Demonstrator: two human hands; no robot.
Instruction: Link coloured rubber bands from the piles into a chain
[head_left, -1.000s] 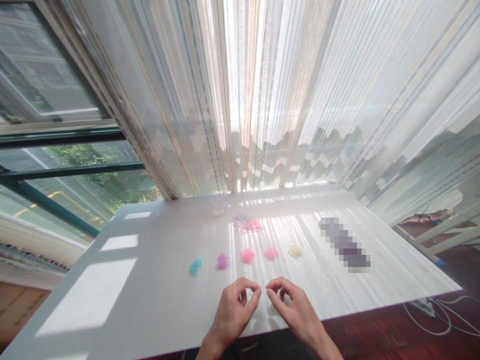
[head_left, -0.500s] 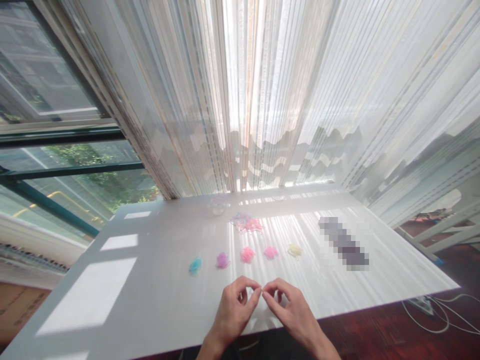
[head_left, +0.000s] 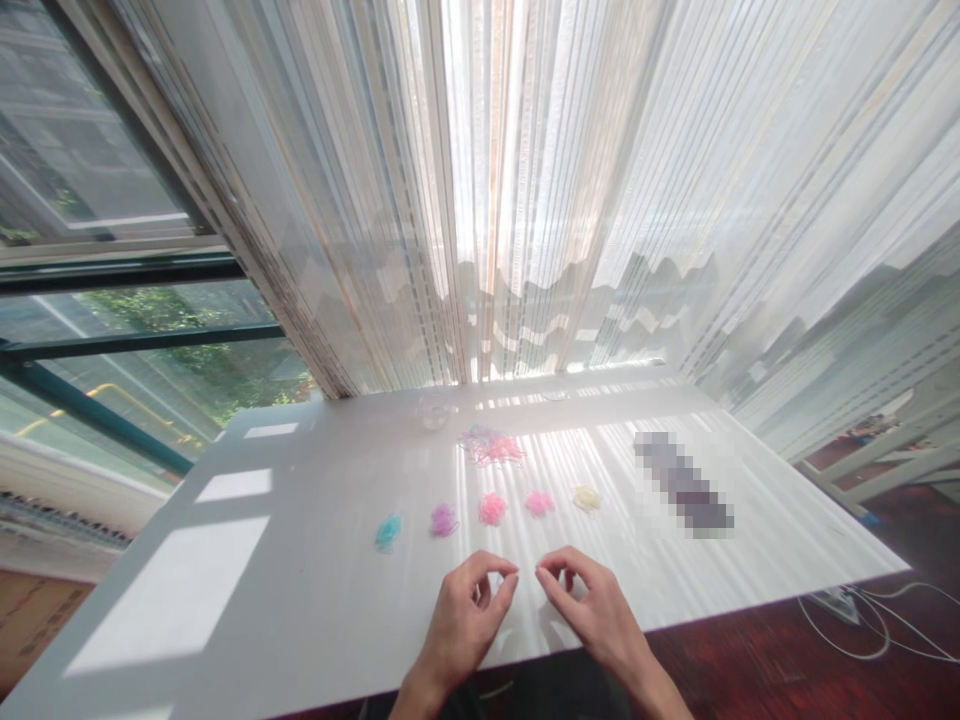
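In the head view, the left hand (head_left: 466, 608) and the right hand (head_left: 592, 602) are facing each other near the front of the white bench (head_left: 315, 600), with a gap between. In each grip, the thumb and finger tips are pressing together; I cannot tell if they are pinching something tiny. Past them, a blue pile (head_left: 388, 531), purple pile (head_left: 443, 519), bright pink pile (head_left: 493, 508), light pink pile (head_left: 538, 502) and pale yellow pile (head_left: 586, 497) are sitting in a row. A mixed pile (head_left: 493, 447) is lying behind.
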